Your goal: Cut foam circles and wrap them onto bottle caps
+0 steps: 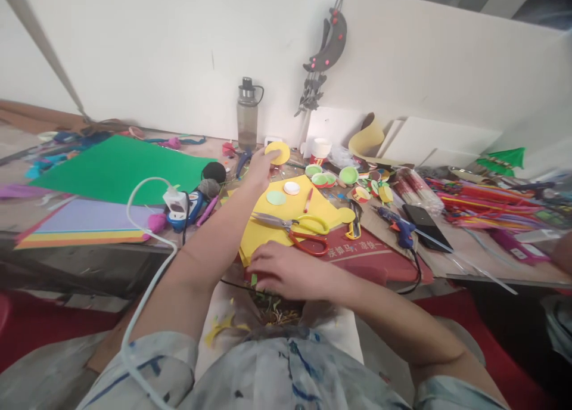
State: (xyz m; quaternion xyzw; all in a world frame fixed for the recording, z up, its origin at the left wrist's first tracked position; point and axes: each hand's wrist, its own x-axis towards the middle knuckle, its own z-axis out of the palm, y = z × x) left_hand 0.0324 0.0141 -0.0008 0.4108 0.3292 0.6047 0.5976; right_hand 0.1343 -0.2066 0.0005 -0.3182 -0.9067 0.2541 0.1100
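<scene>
My left hand point(261, 168) reaches toward the back of the table, its fingers pinched on a round yellow foam disc point(279, 152). At the table's front edge my right hand point(290, 272) lies palm down with fingers bent and apart, apparently holding nothing. A small green scrap point(254, 279) is by its fingertips. Just beyond it, red-and-yellow-handled scissors point(290, 224) rest on yellow sheets point(250, 243). On those sheets also lie a pale green disc point(276, 197), a white round lid point(291, 188) and a red pen point(308, 200). Another yellow disc point(345, 215) sits at their right corner.
A utility knife point(354, 222), a blue glue gun point(402, 230) and a phone point(428, 226) lie rightward. Behind stand a water bottle point(247, 115), a paper cup point(320, 152) and small green-lined cups point(348, 175). A white cable point(134, 314) crosses my left arm near a power adapter point(181, 207).
</scene>
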